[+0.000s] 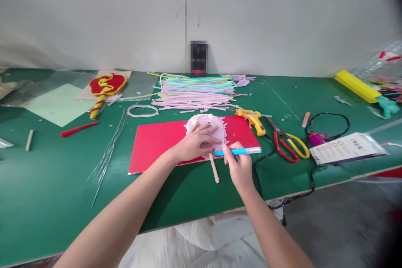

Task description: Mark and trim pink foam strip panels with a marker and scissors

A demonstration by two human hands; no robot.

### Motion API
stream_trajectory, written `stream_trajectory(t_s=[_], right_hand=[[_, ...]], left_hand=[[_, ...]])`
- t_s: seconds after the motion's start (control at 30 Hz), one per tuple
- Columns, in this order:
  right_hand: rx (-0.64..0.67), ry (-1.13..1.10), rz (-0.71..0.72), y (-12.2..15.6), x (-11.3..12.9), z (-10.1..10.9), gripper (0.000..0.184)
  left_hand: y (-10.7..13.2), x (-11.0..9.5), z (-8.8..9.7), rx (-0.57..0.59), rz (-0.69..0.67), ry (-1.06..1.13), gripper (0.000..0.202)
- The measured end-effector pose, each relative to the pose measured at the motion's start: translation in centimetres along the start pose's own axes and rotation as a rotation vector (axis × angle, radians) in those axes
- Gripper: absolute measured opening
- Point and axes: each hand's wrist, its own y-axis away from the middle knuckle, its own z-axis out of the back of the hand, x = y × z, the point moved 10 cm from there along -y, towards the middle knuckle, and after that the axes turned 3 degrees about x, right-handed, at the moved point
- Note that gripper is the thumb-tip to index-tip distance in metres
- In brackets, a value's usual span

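Observation:
A pale pink fan-shaped piece (222,127), made of fuzzy strips with ragged ends round its edge, lies on a red board (160,144). Its beige stick handle (215,171) points toward me over the board's near edge. My left hand (198,141) rests flat on the fan with its fingers spread. My right hand (239,166) grips a slim blue pen-shaped tool (239,151) with a clear end pointing right. The tool's other end is near the fan's lower edge, close to my left fingers. I cannot tell whether it is a pen or a craft knife.
Pastel pipe cleaners (197,92) lie in a pile behind the board. A yellow glue gun (255,120), scissors (287,140), a black cord (313,171) and a white power bank box (345,148) are at right. A red and yellow fan (108,85) and thin wires (109,148) lie left.

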Motion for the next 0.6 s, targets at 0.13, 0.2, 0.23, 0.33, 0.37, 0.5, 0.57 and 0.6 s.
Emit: stream_trajectory(t_s=[0.13,0.2,0.23,0.33,0.37,0.5,0.57,0.6], right_hand=[[-0.102,-0.027,-0.056,0.1,-0.6,1.1,0.036],[-0.101,-0.083,-0.063,0.0,-0.7,1.2,0.037],[-0.077,-0.104,-0.061,0.0,-0.7,1.0,0.037],[0.005,-0.093,-0.053,-0.2,-0.5,0.1,0.037],[0.015,-0.081,-0.055,-0.2,-0.5,0.0,0.036],[-0.034,-0.060,-0.069,-0.1,-0.7,0.4,0.037],[-0.074,-0.053,-0.077,0.0,-0.9,0.8,0.038],[-0.083,-0.054,-0.079,0.0,-0.9,1.0,0.039]], left_hand=[[0.0,-0.1,0.0,0.012,0.005,-0.003,0.033],[-0.1,-0.1,0.0,0.019,0.006,-0.007,0.032],[-0.1,-0.1,0.0,0.021,0.010,-0.010,0.032],[-0.1,0.0,0.0,0.022,0.023,-0.024,0.033],[-0.1,0.1,0.0,0.021,0.025,-0.025,0.033],[-0.1,0.0,0.0,0.016,0.020,-0.023,0.032],[0.0,-0.1,0.0,0.015,0.022,-0.013,0.032],[0.0,-0.1,0.0,0.015,0.022,-0.008,0.032]])
